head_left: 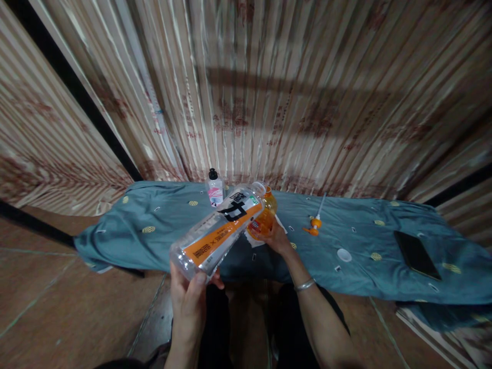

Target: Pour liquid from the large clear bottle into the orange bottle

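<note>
My left hand [192, 292] grips the base of a large clear plastic bottle [221, 228] with an orange and white label. The bottle is tilted, its mouth up and to the right, close to the neck of an orange see-through bottle [269, 205]. Whether liquid passes between them I cannot tell. Around the lower right side of the orange bottle wraps my right hand [274, 237]; its wrist wears a silver bangle. Beneath that bottle lies a white sheet [254, 242], partly hidden. To the right an orange pump top [315, 224] with a clear tube lies on the cloth.
A clear bottle with a black cap [215, 188] stands behind, left of the large bottle. On the teal patterned cloth [361, 277] rest a white round lid [344, 254] and a dark phone [417, 254]. A striped curtain [269, 92] hangs behind, with dark poles [88, 102] at the sides.
</note>
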`<move>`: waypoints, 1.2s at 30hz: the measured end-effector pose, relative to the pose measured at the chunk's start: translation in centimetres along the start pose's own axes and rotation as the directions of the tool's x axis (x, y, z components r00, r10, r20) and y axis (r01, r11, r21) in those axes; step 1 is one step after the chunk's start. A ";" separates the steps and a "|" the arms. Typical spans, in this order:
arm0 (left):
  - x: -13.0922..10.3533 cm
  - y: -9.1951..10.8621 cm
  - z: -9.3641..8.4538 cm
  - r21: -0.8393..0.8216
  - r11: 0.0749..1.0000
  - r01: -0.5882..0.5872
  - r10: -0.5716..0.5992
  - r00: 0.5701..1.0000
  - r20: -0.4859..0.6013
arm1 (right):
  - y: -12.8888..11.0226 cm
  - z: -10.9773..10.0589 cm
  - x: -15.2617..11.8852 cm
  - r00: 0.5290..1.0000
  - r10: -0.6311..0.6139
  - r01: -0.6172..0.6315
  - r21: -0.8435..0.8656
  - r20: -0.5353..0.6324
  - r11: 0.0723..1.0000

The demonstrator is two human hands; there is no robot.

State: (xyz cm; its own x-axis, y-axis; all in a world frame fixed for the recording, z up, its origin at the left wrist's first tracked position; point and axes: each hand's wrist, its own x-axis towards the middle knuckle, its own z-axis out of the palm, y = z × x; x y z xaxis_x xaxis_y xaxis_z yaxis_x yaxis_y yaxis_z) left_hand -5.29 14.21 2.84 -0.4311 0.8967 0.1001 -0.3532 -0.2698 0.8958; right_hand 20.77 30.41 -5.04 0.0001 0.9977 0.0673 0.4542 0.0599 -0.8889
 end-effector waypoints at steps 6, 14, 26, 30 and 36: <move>-1.5 1.1 2.7 -0.061 0.998 -0.010 0.002 0.992 -0.124 | -0.5 -0.2 0.0 0.996 0.090 -0.089 -0.046 0.007 0.995; -1.9 1.9 3.8 -0.075 0.997 -0.004 -0.007 0.989 -0.146 | 0.2 -0.5 0.4 0.998 0.045 -0.045 -0.012 0.038 0.999; -1.5 1.8 3.7 -0.058 0.997 -0.059 0.050 0.987 -0.150 | -0.8 -0.4 0.1 0.998 0.061 -0.063 0.034 0.034 0.997; -1.3 2.1 3.7 -0.045 0.997 -0.056 0.050 0.990 -0.130 | -1.0 -0.2 0.0 0.997 0.077 -0.078 0.046 0.024 0.996; -0.8 2.5 3.2 -0.012 0.998 -0.069 0.067 0.992 -0.108 | -1.7 -0.4 -0.3 0.993 0.118 -0.118 -0.004 0.024 0.993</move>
State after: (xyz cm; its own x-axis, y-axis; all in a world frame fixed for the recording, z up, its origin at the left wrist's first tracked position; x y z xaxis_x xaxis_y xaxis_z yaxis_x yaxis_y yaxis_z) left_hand -3.18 13.97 6.43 -0.5408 0.8335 0.1131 -0.3324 -0.3353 0.8815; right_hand 20.38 30.03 -3.37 0.0320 0.9983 -0.0491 0.4544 -0.0583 -0.8889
